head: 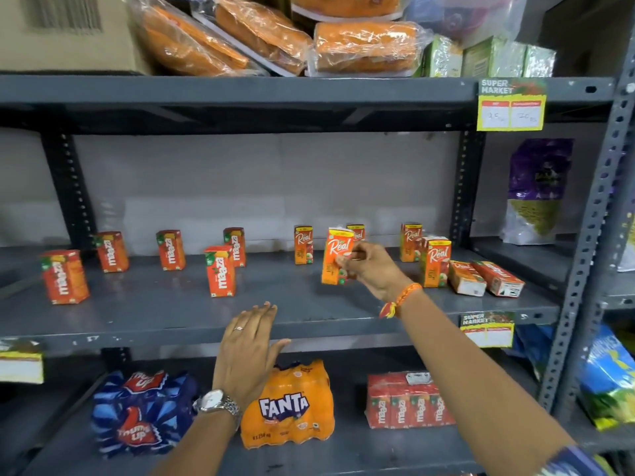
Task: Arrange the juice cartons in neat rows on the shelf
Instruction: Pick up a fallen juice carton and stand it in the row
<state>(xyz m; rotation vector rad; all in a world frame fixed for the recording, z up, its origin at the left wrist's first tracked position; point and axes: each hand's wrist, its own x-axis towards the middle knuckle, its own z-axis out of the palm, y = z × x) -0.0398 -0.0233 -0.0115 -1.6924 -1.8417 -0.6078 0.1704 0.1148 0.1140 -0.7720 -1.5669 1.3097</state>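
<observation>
Right hand [369,269] pinches a Real carton [335,257] tilted at mid-shelf [171,324] — it hides most of the carton behind. Left hand [249,352] open, flat over the front edge. Maaza cartons [220,271] stand scattered left — wide gaps between.

We are in a shop's stock aisle: grey slotted-steel shelving [240,94] carries yellow "Super Market" price tags [511,104], small juice cartons [220,271] stand for sale, and shrink-wrapped Fanta [288,405] and Thums Up [141,412] multipacks sit below.
</observation>
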